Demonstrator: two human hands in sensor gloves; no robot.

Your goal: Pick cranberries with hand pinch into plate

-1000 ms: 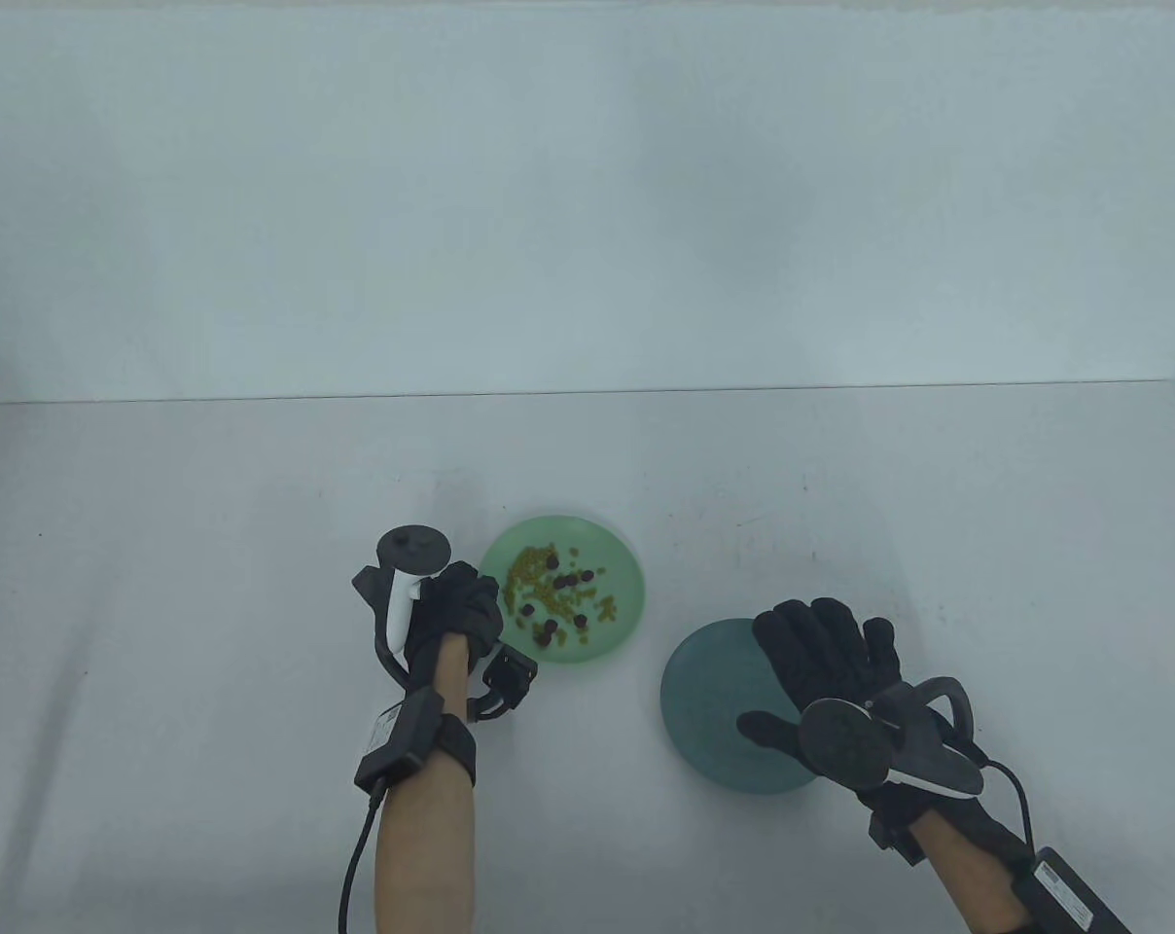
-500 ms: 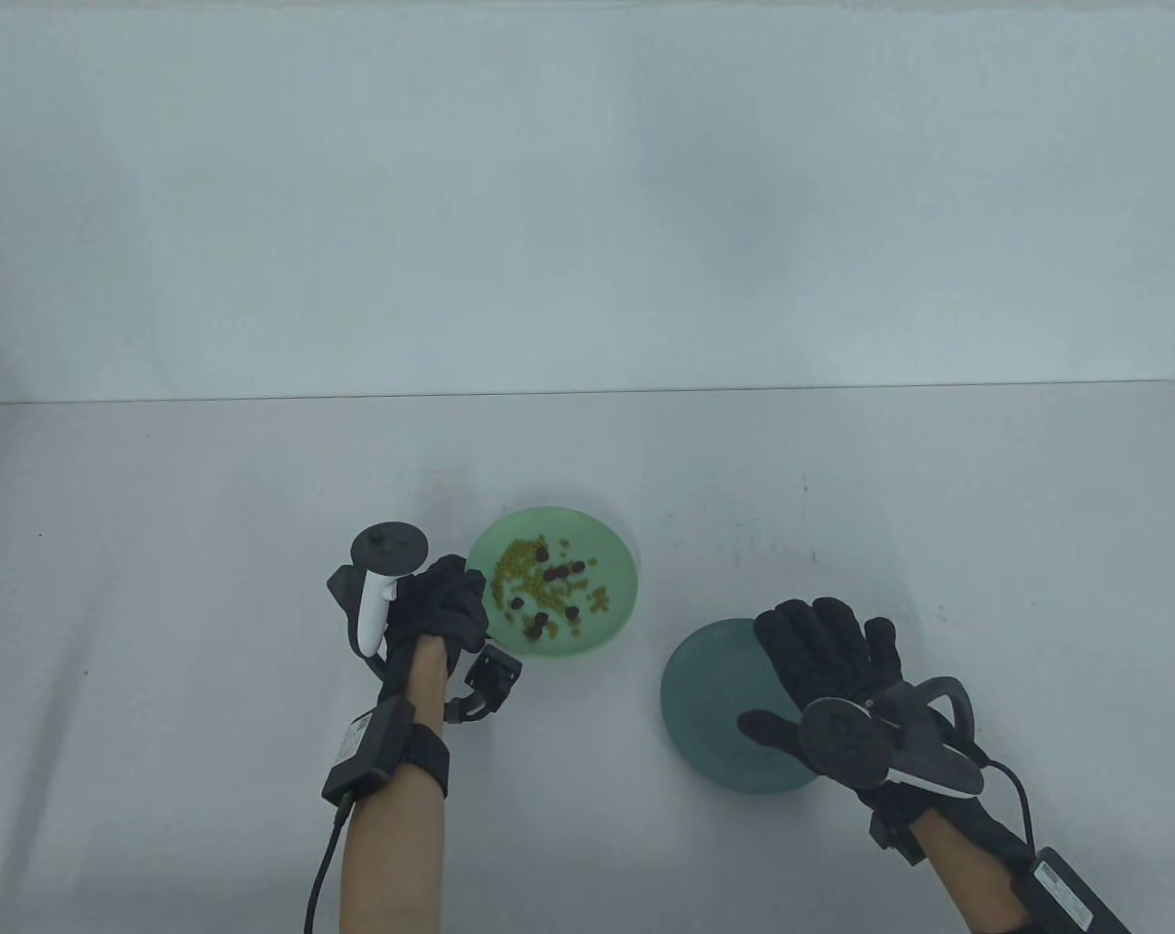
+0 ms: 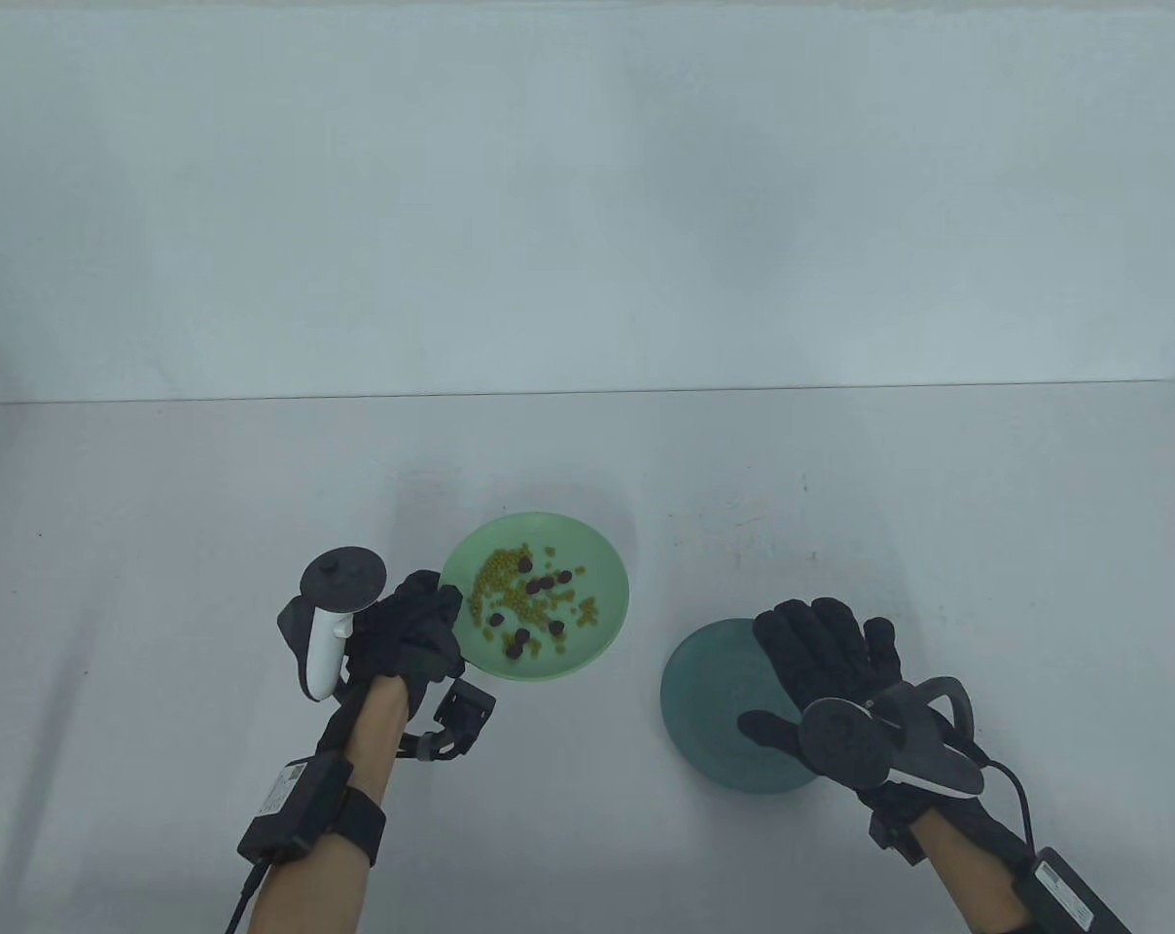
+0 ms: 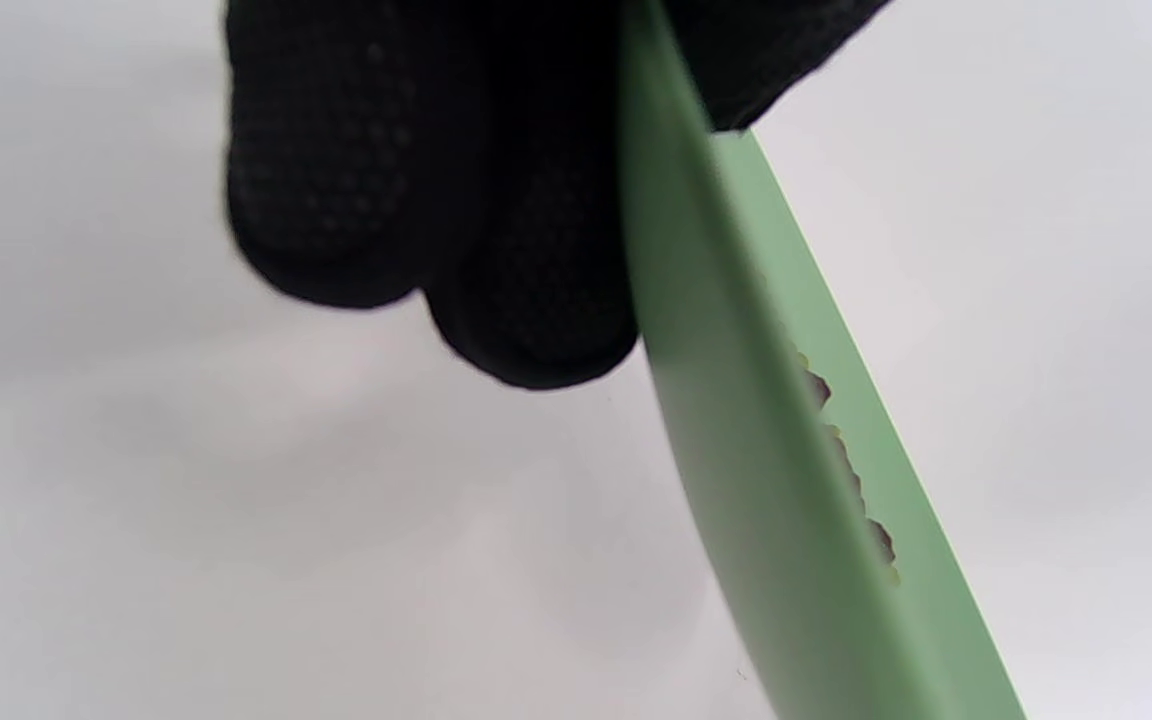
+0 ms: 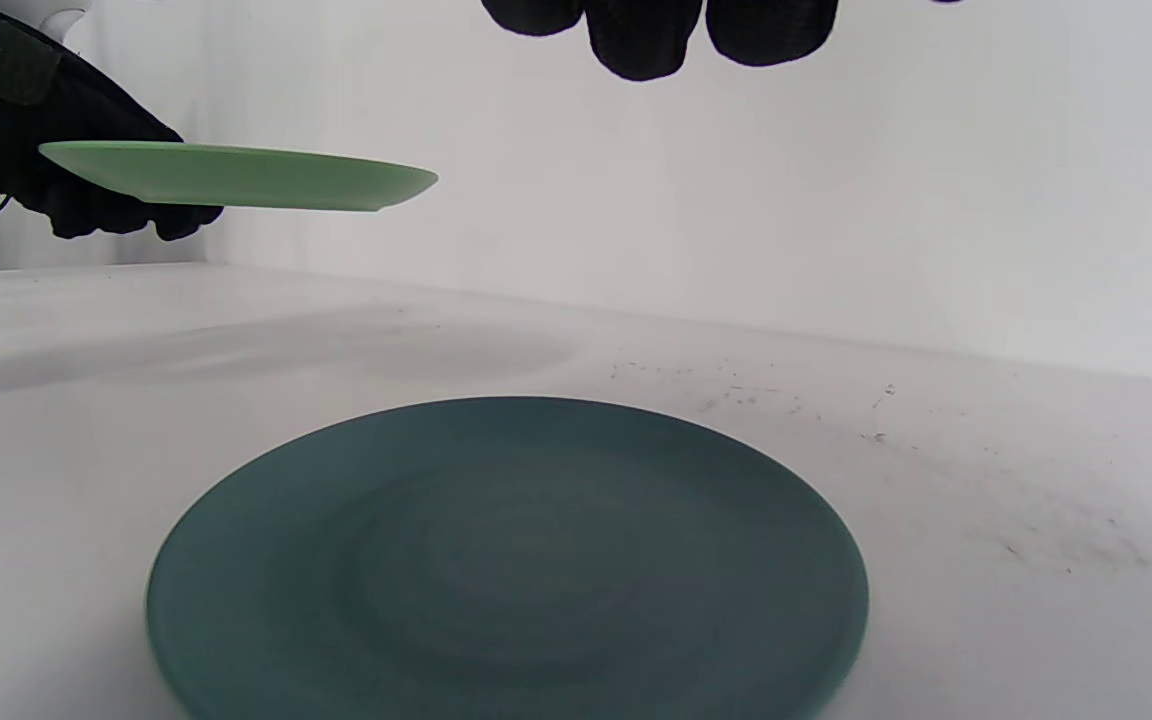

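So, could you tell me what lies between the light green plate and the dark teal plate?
Only bare white table between green plate and teal plate, per the table view.

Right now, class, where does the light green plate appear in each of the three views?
Table view: light green plate sits left of centre, gripped at its left rim by the left hand.
Left wrist view: plate runs edge-on, top to lower right.
Right wrist view: plate upper left, lifted above the table.
Shared landmark: the left hand gripping its rim.
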